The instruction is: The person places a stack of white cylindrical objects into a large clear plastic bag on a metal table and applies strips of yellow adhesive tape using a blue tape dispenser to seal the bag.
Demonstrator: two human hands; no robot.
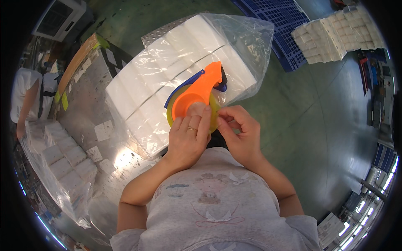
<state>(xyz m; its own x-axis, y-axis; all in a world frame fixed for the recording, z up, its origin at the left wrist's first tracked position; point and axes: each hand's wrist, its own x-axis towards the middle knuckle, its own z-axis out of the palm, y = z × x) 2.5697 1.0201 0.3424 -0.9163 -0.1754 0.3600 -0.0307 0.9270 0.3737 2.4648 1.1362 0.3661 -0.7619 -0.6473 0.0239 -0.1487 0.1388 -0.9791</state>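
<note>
Along the right side it's all shiny green floor (310, 138), running far back too. Next biggest: a scuffed grey worktop (81, 100) on the left, few paper scraps (104, 130) on it. Middle of the scene = big pack of white blocks (167, 62) in clear plastic, loose bag end (257, 39) flopping out far right. Blue plastic pallets (287, 35) are far right, w/ a wrapped white stack (335, 35) beside them. Co-worker in a white top (27, 94) at the left edge, smaller white packs (69, 157) in clear plastic just nearer.

Now the main thing: orange tape dispenser (211, 79) w/ blue trim, over the near part of the big pack (as seen from above), btwn the hands. Left hand (184, 140) is gripping it, fingers laid across the hub & roll; thumb's hidden, fwiw. Right hand (243, 131) is half curled, thumb + index tips together at the right edge of the yellowish tape roll (215, 107). Can't tell if there's tape btwn them tbh. Smallest: ring (192, 128) on a left-hand finger.
</note>
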